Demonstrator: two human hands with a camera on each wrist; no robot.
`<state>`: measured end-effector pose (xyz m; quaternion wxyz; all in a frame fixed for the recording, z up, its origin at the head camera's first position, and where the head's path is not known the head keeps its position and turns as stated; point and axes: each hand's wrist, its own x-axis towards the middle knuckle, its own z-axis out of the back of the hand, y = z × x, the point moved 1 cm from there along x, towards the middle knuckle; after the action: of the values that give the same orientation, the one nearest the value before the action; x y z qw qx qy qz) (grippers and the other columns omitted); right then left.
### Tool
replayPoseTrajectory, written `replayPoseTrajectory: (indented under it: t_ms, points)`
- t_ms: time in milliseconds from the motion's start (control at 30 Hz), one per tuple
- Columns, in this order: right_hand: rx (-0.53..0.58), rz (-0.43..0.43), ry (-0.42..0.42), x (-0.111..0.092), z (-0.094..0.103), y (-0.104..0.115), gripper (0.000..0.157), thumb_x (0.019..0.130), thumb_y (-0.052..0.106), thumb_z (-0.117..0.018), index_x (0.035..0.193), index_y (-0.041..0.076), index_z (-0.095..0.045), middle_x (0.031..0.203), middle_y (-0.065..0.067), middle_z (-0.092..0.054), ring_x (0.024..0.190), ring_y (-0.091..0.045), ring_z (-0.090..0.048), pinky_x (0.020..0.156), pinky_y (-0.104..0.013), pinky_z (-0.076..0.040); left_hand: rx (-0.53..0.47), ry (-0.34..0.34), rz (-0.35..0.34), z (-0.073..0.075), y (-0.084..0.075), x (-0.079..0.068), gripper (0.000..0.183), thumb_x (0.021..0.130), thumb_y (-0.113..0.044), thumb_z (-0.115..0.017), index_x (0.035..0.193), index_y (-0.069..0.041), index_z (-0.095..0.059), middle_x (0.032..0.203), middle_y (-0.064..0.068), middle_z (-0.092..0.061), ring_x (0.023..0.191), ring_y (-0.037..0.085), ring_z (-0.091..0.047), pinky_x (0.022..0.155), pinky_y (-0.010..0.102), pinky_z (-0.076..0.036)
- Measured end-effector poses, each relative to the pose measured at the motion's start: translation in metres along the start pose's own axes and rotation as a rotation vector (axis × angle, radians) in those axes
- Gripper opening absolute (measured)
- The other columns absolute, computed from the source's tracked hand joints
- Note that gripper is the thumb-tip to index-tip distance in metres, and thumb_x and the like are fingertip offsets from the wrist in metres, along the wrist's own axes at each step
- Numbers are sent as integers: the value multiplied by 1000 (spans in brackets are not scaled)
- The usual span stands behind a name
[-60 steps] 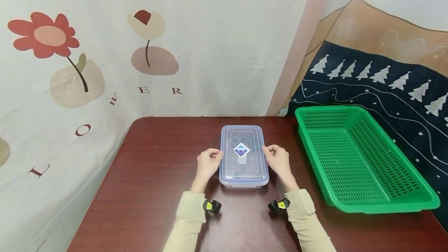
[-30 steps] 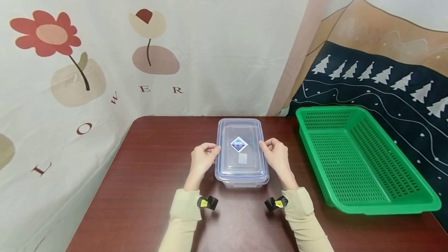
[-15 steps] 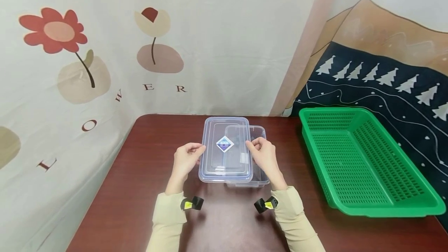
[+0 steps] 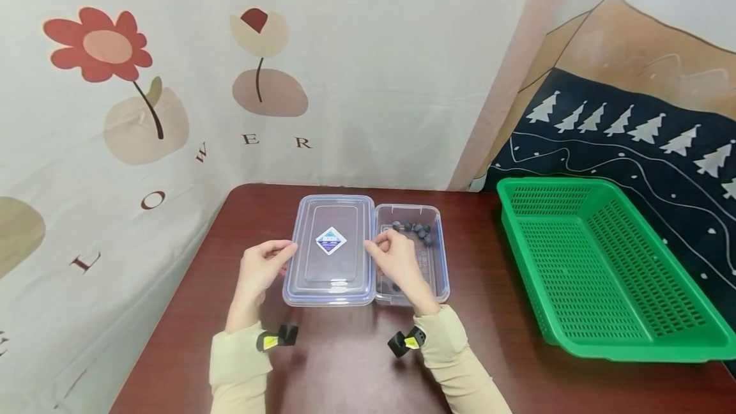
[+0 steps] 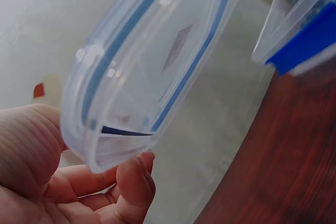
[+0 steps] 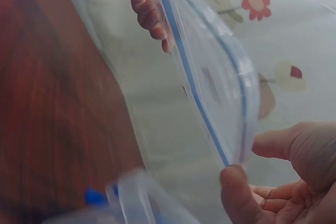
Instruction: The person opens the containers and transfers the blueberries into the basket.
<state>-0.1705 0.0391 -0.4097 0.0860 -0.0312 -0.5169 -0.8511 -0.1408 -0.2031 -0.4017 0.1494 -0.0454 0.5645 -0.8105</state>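
Observation:
Between my two hands is a clear plastic lid (image 4: pixel 313 276) with blue edging and a diamond sticker, held up to the left of its box. My left hand (image 4: pixel 257 273) pinches the lid's left edge; in the left wrist view its fingers (image 5: pixel 135 184) curl under the rim. On the opposite edge, my right hand (image 4: pixel 401 266) pinches with thumb and fingers, overlapping the box in the head view. The uncovered clear box (image 4: pixel 441 257) stands on the table. Several small dark round berries (image 4: pixel 422 232), like blueberries, lie mostly toward its far end; part of its inside is hidden behind my right hand.
A large green perforated plastic basket (image 4: pixel 575 267) sits at the table's right side. The dark red wooden table (image 4: pixel 345 363) ends at a printed cloth wall (image 4: pixel 391 114) behind. Each wrist carries a small black camera (image 4: pixel 278 337).
First the lid rested on the box; then both hands lifted it off and carried it left. The box stayed in place, and the berries inside now show uncovered.

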Motion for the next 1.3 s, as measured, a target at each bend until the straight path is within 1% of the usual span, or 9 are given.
replayPoseTrajectory:
  t_ms: [200,267,433,533,600,667,800,1100,1300]
  points:
    - [39,-68,135,-7,-26,12,33,83,21,-70,96,-7,-58,64,-8,-63,49,-29,-63,41,-21,-50,41,4,14,30,12,-3,36,87,-16,-67,111,10,-62,71,-4,-65,55,6,-55,52,21,-52]
    - [35,-74,162,-10,-35,16,36,82,20,-71,98,-8,-57,63,-9,-63,48,-28,-63,40,-21,-49,48,9,28,37,19,-3,38,87,-17,-67,112,11,-61,68,-6,-63,55,6,-55,54,23,-53]
    - [-19,-35,180,-19,-55,21,39,80,18,-73,100,-10,-56,56,-6,-61,39,-12,-55,38,-19,-45,84,45,71,53,40,-7,42,88,-19,-66,114,12,-58,66,-6,-61,55,8,-56,56,25,-54]
    - [-94,-13,177,-25,-66,21,36,79,21,-74,95,-7,-58,54,-1,-58,40,-6,-50,41,-18,-43,99,66,78,59,52,-9,41,89,-17,-65,115,15,-57,67,-4,-62,58,8,-56,55,24,-54]
    - [-151,-8,181,-29,-73,20,32,78,23,-74,88,-3,-59,53,1,-56,43,-6,-49,42,-19,-42,98,82,88,62,59,-11,41,89,-15,-64,115,16,-56,69,-4,-62,59,8,-56,55,23,-54]
    - [-209,4,181,-32,-78,18,30,77,25,-74,81,0,-58,54,0,-54,45,-8,-49,43,-20,-42,100,99,98,62,65,-11,40,89,-13,-63,114,18,-55,70,-2,-63,59,9,-56,55,24,-54]
    - [-278,-3,191,-37,-85,12,30,78,26,-74,74,1,-57,56,-3,-54,47,-13,-50,41,-24,-42,121,121,117,60,76,-12,39,89,-12,-62,113,18,-55,75,2,-65,61,10,-57,55,24,-55]
    - [-358,-28,209,-40,-92,0,31,78,26,-74,71,0,-58,61,-10,-58,53,-20,-57,42,-32,-45,150,116,147,48,86,-10,36,88,-12,-61,109,18,-57,71,4,-62,58,13,-55,51,25,-54]
    - [-428,-35,211,-43,-96,-5,31,77,27,-74,70,0,-59,63,-12,-61,57,-26,-61,44,-34,-47,240,98,147,41,91,-9,35,88,-14,-61,107,15,-60,71,8,-65,59,12,-57,52,27,-56]
